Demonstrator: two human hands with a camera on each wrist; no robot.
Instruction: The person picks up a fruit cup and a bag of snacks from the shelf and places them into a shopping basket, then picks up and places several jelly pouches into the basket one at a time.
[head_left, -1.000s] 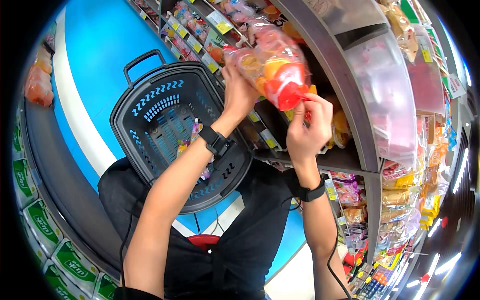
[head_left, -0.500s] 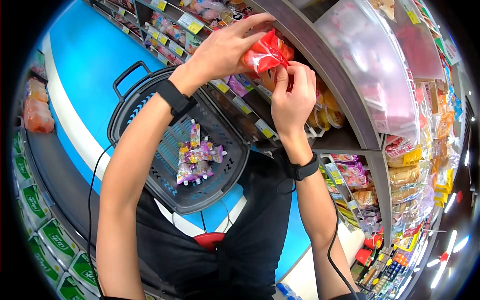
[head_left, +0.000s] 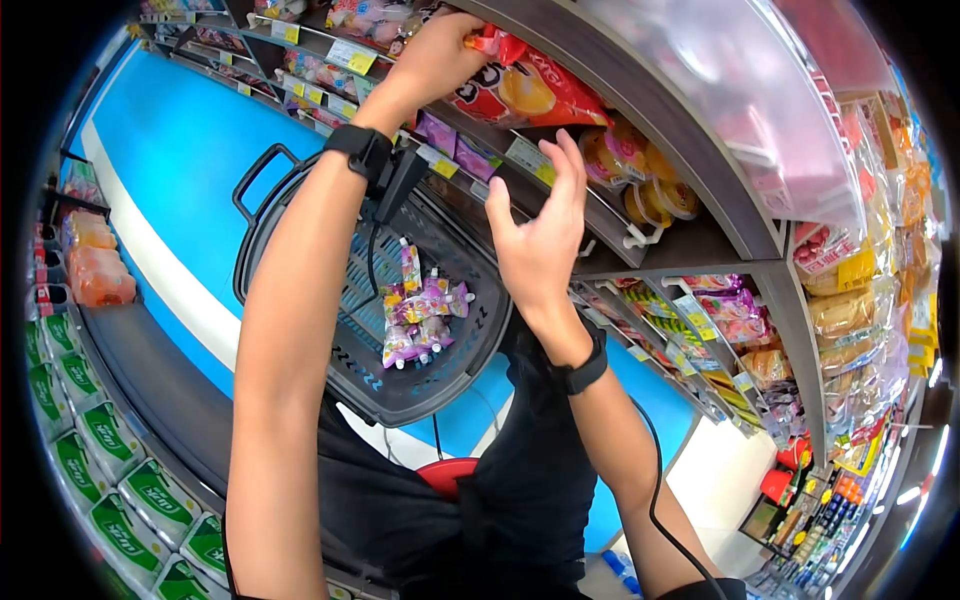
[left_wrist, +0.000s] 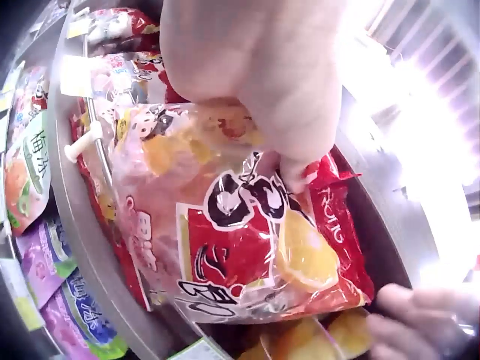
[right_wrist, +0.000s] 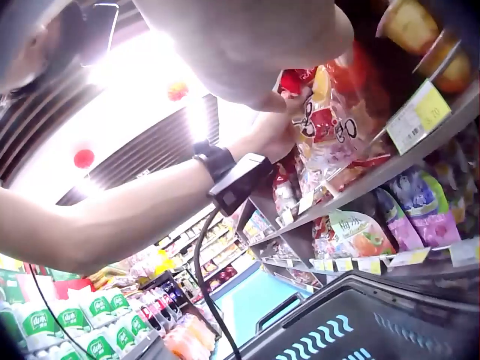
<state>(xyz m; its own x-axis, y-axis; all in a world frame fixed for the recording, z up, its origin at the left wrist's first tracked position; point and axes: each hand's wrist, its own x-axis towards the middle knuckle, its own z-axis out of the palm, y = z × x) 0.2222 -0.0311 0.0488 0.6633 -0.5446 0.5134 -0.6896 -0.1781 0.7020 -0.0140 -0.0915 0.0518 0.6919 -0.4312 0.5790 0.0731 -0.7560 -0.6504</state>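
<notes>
In the head view my left hand (head_left: 437, 58) reaches to the upper shelf and grips the red gathered end of a snack bag (head_left: 535, 92). This red and clear plastic bag has orange fruit pictured on it. In the left wrist view the bag (left_wrist: 232, 225) lies on the shelf under that hand, fingertips at its red edge. My right hand (head_left: 545, 240) is apart from the bag, in front of the shelf edge, fingers spread and thumb out, holding nothing. Below stands a black shopping basket (head_left: 262, 262) with several purple and yellow pouches (head_left: 425, 305) in it.
Yellow jelly cups (head_left: 660, 200) sit on the shelf right of the bag. Purple packs (head_left: 455, 145) lie on the shelf below. Along the left stand stacked green and white packs (head_left: 125, 530). A red stool (head_left: 445, 478) shows between the person's legs.
The bag was held up in both hands, then moved onto the upper shelf. My right hand has let go of its red end and drawn back; my left hand now grips that end.
</notes>
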